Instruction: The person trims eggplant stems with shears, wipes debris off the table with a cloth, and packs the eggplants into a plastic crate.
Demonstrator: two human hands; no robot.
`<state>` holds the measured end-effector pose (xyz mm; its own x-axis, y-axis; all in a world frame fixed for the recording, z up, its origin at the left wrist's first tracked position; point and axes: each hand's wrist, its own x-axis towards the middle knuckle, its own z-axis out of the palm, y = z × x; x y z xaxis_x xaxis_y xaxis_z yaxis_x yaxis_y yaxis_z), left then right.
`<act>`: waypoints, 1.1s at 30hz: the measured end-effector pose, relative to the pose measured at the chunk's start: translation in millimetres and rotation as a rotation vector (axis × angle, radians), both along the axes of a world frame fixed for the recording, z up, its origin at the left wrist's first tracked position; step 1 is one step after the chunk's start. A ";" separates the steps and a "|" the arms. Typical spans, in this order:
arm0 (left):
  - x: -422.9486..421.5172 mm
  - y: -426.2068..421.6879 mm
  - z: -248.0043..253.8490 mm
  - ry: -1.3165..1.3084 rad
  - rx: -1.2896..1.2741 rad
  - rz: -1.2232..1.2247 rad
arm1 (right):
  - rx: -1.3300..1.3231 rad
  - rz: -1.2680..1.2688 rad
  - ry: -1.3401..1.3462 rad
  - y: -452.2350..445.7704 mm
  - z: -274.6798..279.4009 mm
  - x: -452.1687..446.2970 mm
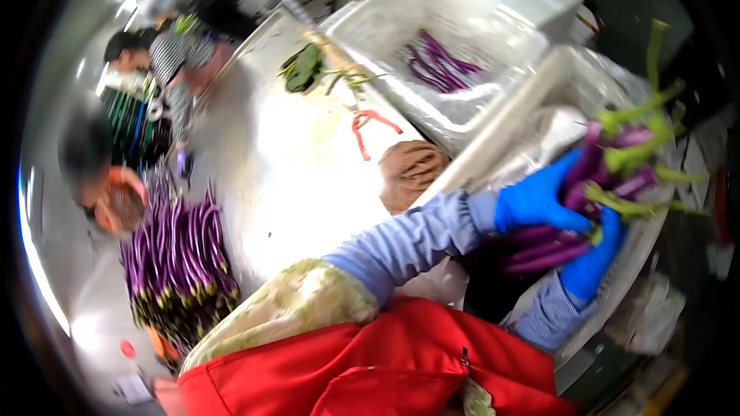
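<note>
Both of my hands wear blue gloves and are over a white lined crate (539, 119) at the right. My left hand (539, 196) is wrapped round a bunch of long purple eggplants (547, 250) with green stems. On the near side of the same bunch, my right hand (597, 254) grips it close to the stem ends. The stems point up and to the right. Part of the bunch is hidden behind my left hand and sleeve.
A second white crate (462, 27) holds several eggplants. On the metal table (293, 169) lie red-handled pliers (362, 127), a brown cloth (412, 173), a dark green leaf (304, 69) and a large eggplant pile (177, 254). Co-workers (181, 62) stand along the far side.
</note>
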<state>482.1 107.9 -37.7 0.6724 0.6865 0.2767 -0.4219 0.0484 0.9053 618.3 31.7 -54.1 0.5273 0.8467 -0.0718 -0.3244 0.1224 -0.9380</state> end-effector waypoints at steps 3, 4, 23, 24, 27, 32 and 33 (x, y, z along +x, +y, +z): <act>-13.5 -11.2 53.2 -0.077 0.114 -0.016 | 0.123 -0.077 -0.105 -14.1 50.3 -8.9; -18.5 -12.9 68.5 -0.105 0.162 -0.016 | 0.161 -0.127 -0.204 -19.2 71.6 -17.5; -338.9 -100.2 276.6 -0.528 0.723 0.368 | 0.847 0.616 -0.255 -60.7 314.2 -350.2; -356.3 -107.1 276.6 -0.489 0.721 0.367 | 0.727 0.814 -0.172 -48.4 312.0 -346.1; -415.3 -116.6 264.9 -0.289 0.591 0.390 | 0.741 0.645 -0.366 53.5 246.7 -373.1; -504.2 -50.2 166.9 0.030 0.227 0.393 | 0.295 0.850 0.267 49.2 153.7 -495.8; -519.9 -32.9 137.3 0.102 0.123 0.357 | 0.282 0.839 0.278 67.1 118.2 -508.3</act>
